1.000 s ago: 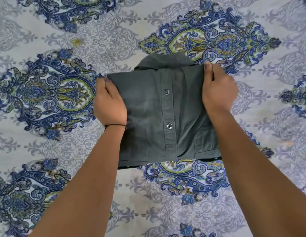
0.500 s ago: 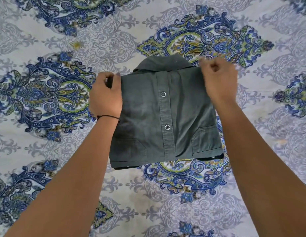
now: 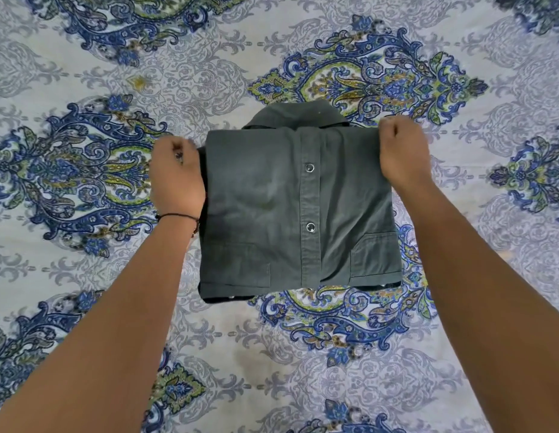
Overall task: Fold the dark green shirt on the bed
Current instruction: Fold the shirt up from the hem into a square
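Observation:
The dark green shirt (image 3: pixel 290 207) lies folded into a compact rectangle on the bed, button placket up. Its collar sticks out at the far edge and two pockets show near the front edge. My left hand (image 3: pixel 175 176) sits curled against the shirt's left edge just below the far left corner, pinching the lower layer there. My right hand (image 3: pixel 400 151) is closed in a fist on the far right corner and grips the cloth. Both forearms reach in from the bottom of the view.
The bedsheet (image 3: pixel 84 73) is pale grey with large blue and green paisley medallions and spreads flat on all sides of the shirt. A thin black band circles my left wrist (image 3: pixel 178 216).
The fingers of both hands went from lying along the far corners to curling into fists. My left hand slid outward off the far left corner, which now shows. The shirt lies flatter.

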